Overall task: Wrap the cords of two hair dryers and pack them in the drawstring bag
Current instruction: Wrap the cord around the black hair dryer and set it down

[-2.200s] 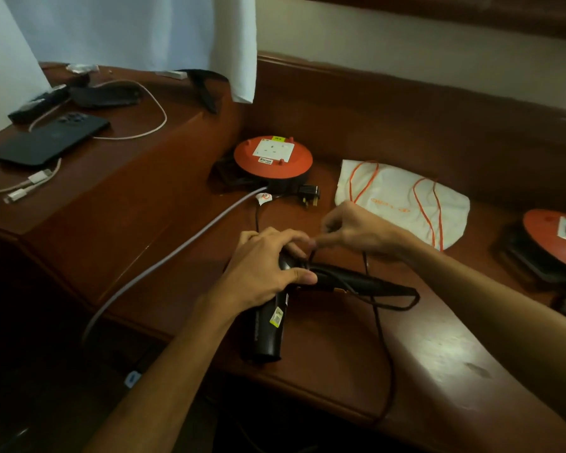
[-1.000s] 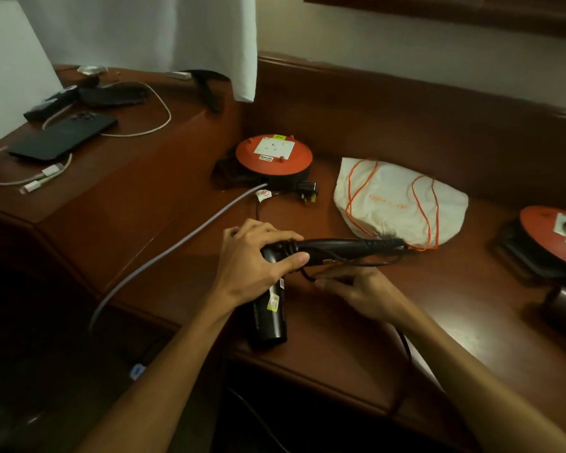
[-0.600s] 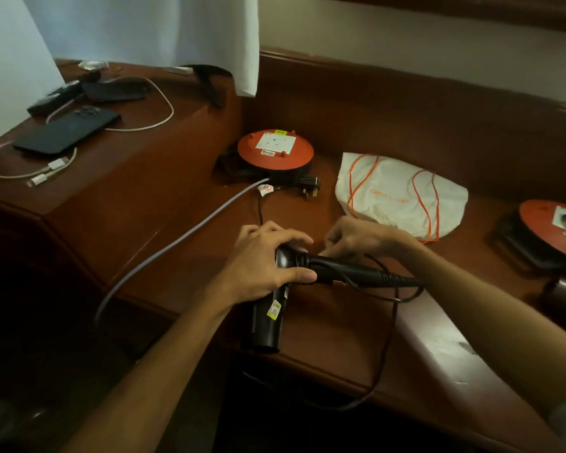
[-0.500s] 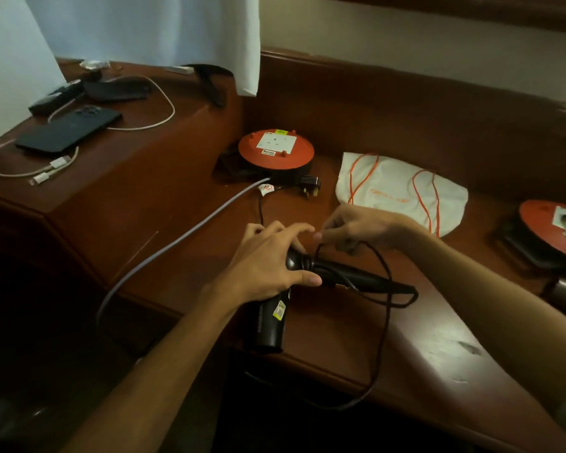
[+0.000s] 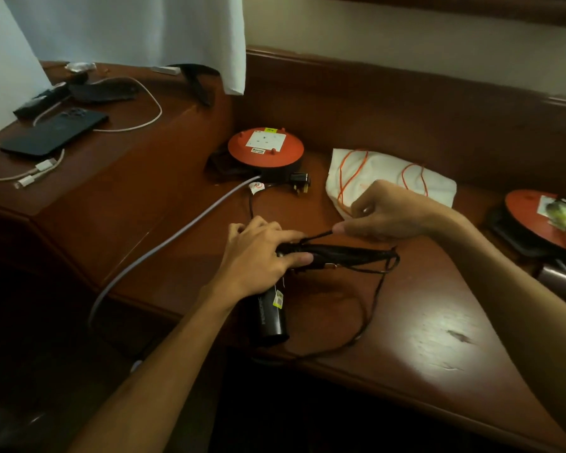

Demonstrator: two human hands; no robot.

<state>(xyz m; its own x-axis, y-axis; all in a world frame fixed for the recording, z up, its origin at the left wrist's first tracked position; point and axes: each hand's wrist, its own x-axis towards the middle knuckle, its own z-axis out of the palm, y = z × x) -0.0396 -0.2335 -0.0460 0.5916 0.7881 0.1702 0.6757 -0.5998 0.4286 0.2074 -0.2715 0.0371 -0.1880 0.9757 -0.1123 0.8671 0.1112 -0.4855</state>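
A black hair dryer [image 5: 270, 317] lies on the wooden desk, barrel toward me, folded handle [image 5: 347, 253] pointing right. My left hand [image 5: 258, 256] presses down on the dryer's body where the handle joins. My right hand [image 5: 383, 214] pinches the black cord [image 5: 368, 308] just above the handle; some turns are wound around the handle and a loose loop trails to the desk's front edge. The white drawstring bag [image 5: 389, 173] with orange cords lies flat behind my right hand. A second dryer [image 5: 563, 279] shows only partly at the right edge.
An orange cable reel [image 5: 265, 148] with a black plug [image 5: 299, 184] and a grey cable [image 5: 164, 246] sits behind the dryer. A second orange reel [image 5: 536, 220] is at the right. A phone [image 5: 54, 132] and white charging cables [image 5: 36, 171] lie on the raised left surface.
My right hand carried the cord around the handle, under and back over it, then rightward, drawing it taut. The slack loop at the desk edge has shortened. My left hand kept holding the dryer.
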